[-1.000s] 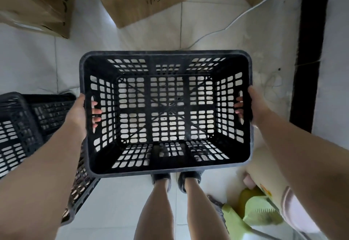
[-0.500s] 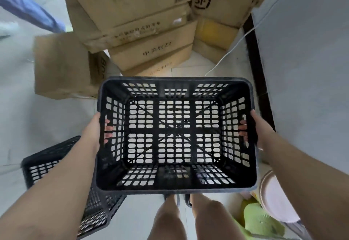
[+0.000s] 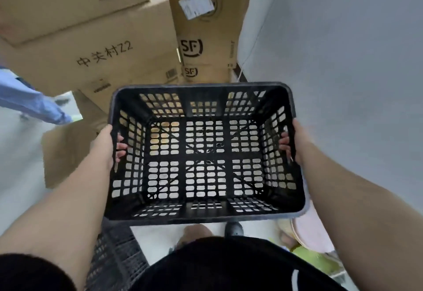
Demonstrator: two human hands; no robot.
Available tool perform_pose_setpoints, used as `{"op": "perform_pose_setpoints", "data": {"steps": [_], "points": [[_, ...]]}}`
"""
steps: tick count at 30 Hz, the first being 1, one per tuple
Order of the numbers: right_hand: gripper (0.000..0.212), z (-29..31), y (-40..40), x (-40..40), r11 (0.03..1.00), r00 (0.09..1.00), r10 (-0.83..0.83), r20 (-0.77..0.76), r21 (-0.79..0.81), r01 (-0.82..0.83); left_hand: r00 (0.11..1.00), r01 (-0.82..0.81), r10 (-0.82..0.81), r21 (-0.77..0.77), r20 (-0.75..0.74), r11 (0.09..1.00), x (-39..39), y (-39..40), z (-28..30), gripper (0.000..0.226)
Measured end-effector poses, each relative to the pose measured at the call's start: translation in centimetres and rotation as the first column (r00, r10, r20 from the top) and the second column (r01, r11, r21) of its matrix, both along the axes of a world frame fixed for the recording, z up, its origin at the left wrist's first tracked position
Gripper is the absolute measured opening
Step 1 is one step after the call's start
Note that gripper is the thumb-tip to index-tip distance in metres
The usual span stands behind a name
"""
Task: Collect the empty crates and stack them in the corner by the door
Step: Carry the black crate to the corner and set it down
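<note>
Head view: left hand (image 3: 104,146) and right hand (image 3: 297,142) each hook fingers through side slots of the empty black crate (image 3: 206,153), carried chest-high before cardboard boxes (image 3: 103,46) (keep it level, watch the second crate (image 3: 116,256) underfoot).

The left hand (image 3: 104,145) and right hand (image 3: 297,141) each show only fingertips through the side slots of the black perforated plastic crate (image 3: 206,210); their palms are hidden outside its walls. Below the left hand, a second black slotted crate (image 3: 114,258) is mostly covered by the forearm. Beyond the left hand, a blurred light-blue sleeve (image 3: 29,101) is cut off by the edge.
</note>
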State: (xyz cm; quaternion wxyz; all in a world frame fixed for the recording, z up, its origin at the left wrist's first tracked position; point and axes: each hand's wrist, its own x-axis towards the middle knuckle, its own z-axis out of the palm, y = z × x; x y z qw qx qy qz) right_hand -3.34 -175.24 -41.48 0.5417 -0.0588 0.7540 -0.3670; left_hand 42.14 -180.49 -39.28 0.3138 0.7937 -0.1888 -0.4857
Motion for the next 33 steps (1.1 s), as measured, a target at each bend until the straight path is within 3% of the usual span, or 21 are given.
{"op": "perform_pose_setpoints", "data": {"steps": [8, 14, 19, 23, 28, 33], "points": [[0.055, 2.9, 4.4, -0.7, 0.968, 0.964, -0.251, -0.089, -0.028, 0.249, 0.965, 0.262, -0.262, 0.014, -0.013, 0.965, -4.0, -6.9, 1.4, 0.048], [0.052, 3.4, 9.3, 1.1, 0.849, 0.841, -0.528, -0.118, -0.056, 0.526, 0.861, 0.505, -0.503, 0.009, -0.073, 0.863, -7.7, -13.0, 1.7, 0.048], [0.052, 4.7, 15.3, 4.7, 0.707, 0.695, -0.707, -0.131, -0.087, 0.702, 0.714, 0.697, -0.694, 0.000, -0.092, 0.717, -12.5, -15.1, 2.3, 0.052], [0.045, 5.1, 21.1, 7.9, 0.532, 0.519, -0.846, -0.124, -0.128, 0.837, 0.547, 0.836, -0.832, 0.013, -0.092, 0.548, -17.2, -14.5, 2.2, 0.052], [0.040, 4.5, 29.3, 11.0, 0.279, 0.277, -0.960, -0.042, -0.223, 0.934, 0.307, 0.952, -0.948, 0.049, -0.087, 0.304, -23.8, -10.3, 2.2, 0.051], [0.046, 4.1, 37.6, 14.5, 0.126, 0.120, -0.992, -0.048, -0.164, 0.978, 0.103, 0.992, -0.991, 0.077, -0.084, 0.096, -29.8, -3.5, 1.9, 0.053]]}}
